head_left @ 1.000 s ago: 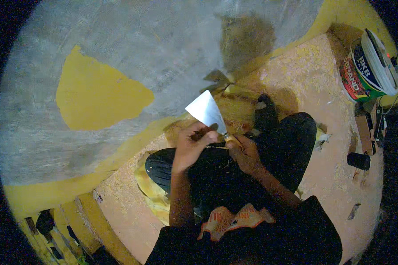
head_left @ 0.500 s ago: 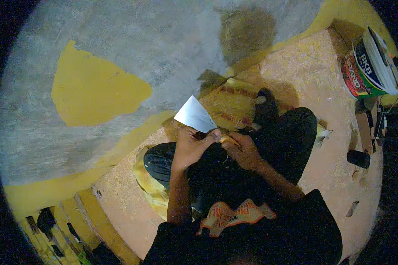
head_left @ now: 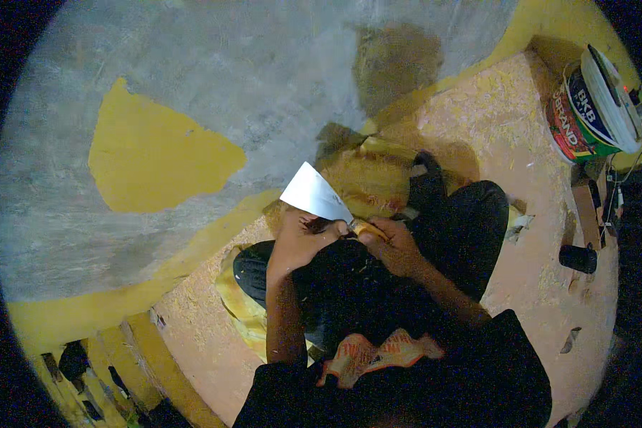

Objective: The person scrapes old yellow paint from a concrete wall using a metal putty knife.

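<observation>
A scraper with a broad, pale, triangular blade (head_left: 312,194) is held in front of my lap, its wide edge toward the upper left. My right hand (head_left: 398,246) is closed around its yellow-orange handle (head_left: 367,227). My left hand (head_left: 299,242) curls under the blade, with the thumb near the neck where blade and handle meet. Something dark reddish (head_left: 316,225) shows between its fingers, too shaded to name. My legs in dark trousers (head_left: 471,228) are folded beneath both hands.
A paint bucket (head_left: 574,121) stands at the far right, with cables (head_left: 610,192) near it. A black object (head_left: 578,258) lies below it. Yellowish sheeting (head_left: 357,178) lies beyond my legs. Ahead is a grey surface with a yellow patch (head_left: 160,153); wooden slats (head_left: 132,357) are lower left.
My left hand has shifted slightly left and downward. The blade has tilted a little, and my right hand stays on the handle.
</observation>
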Tool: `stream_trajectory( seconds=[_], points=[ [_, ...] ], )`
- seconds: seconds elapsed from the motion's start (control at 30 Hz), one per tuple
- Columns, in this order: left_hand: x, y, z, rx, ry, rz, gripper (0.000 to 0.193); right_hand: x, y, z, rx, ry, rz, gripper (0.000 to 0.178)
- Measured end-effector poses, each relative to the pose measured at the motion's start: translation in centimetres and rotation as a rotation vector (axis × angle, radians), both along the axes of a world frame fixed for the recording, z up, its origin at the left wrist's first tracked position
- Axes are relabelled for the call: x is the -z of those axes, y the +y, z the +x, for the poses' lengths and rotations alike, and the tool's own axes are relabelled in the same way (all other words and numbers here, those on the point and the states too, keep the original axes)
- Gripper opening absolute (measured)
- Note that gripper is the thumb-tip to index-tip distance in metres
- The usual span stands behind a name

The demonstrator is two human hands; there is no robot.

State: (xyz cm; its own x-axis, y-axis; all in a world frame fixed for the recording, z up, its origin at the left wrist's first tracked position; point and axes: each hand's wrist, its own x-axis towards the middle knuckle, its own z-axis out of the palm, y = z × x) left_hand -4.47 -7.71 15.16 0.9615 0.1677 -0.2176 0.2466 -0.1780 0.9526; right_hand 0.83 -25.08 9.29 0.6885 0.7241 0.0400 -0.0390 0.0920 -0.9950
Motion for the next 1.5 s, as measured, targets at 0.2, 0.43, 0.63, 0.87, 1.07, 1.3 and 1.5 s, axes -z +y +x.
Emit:
stream_trajectory(
  seconds=[0.2, 0.43, 0.63, 0.87, 1.07, 1.3, 1.5],
  points=[
    [1.0, 4.6, 0.5, -0.127, 0.014, 0.106, 0.008, 0.3, -0.2, 0.7, 0.184, 0.004, -0.044, 0.022],
    [1.7, 6.0, 0.3, -0.367, 0.051, 0.425, 0.021, 0.1, -1.8, 1.5, 0.073, 0.26, -0.308, 0.036],
    [-1.4, 1.3, 2.8, -0.31, -0.285, 0.403, 0.046, 0.8, -1.0, 1.1, 0.141, 0.092, -0.087, 0.019],
    [-2.6, -1.3, 3.9, -0.127, -0.34, 0.84, 0.071, 0.2, -1.2, 0.7, 0.051, -0.079, -0.134, 0.023],
    [-3.2, -1.7, 3.8, -0.199, -0.309, 0.812, 0.055, 0.0, -1.5, 0.6, 0.177, -0.271, -0.108, 0.029],
    [-2.9, -1.2, 3.2, -0.304, -0.328, 0.829, 0.034, -1.5, -1.9, 0.4, 0.078, -0.317, -0.233, 0.034],
    [-3.3, -1.1, 3.1, -0.36, -0.228, 0.847, 0.023, -1.4, -1.9, -0.1, 0.028, -0.233, -0.27, 0.04]
  ],
)
